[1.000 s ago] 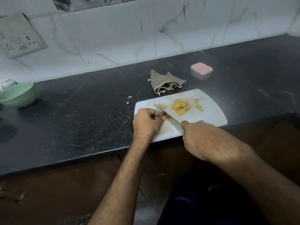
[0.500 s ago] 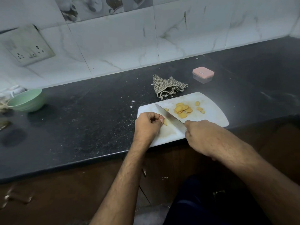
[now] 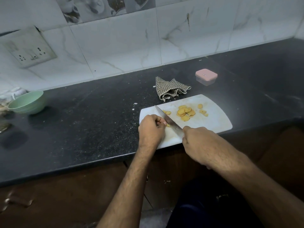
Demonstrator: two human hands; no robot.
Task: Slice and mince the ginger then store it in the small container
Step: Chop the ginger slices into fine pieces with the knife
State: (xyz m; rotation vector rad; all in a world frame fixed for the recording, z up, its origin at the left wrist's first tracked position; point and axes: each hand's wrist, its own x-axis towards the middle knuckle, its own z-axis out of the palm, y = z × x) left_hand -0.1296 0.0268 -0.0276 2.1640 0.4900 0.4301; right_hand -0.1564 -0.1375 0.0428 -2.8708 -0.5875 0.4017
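- A wall socket plate (image 3: 28, 47) sits on the marbled tiles at far left, above the dark speckled surface (image 3: 79, 129).
- A pale green bowl (image 3: 28, 102) stands on the surface near the left edge, close to the wall, with some blurred items beside it that cannot be made out.
- Small white crumbs (image 3: 135, 104) lie on the surface just left of the cutting board.
- The left hand (image 3: 152, 129) rests on the near left part of the white cutting board (image 3: 218, 119); its fingers (image 3: 160, 120) are curled in and pinch a small piece of ginger (image 3: 168, 125), most of which is hidden under them.
- The knife (image 3: 167, 119) lies across the board at a slant, tip pointing away toward the far left corner, its blade touching the left fingertips and standing on the held ginger piece.
- A checked cloth (image 3: 171, 89) lies crumpled on the surface just behind the board's far edge.
- Two small slices (image 3: 167, 112) lie just right of the blade near its tip.
- A heap of ginger slices (image 3: 185, 112) overlaps in the middle of the board, and a few loose slices (image 3: 203, 111) lie a little to its right.
- The right hand (image 3: 202, 143) is at the near edge of the board, fingers wrapped tight round the knife handle, which is hidden inside the grip.
- The small container (image 3: 206, 77), clear with a pink lid on, stands on the surface behind the board's right end, apart from the cloth and the board.
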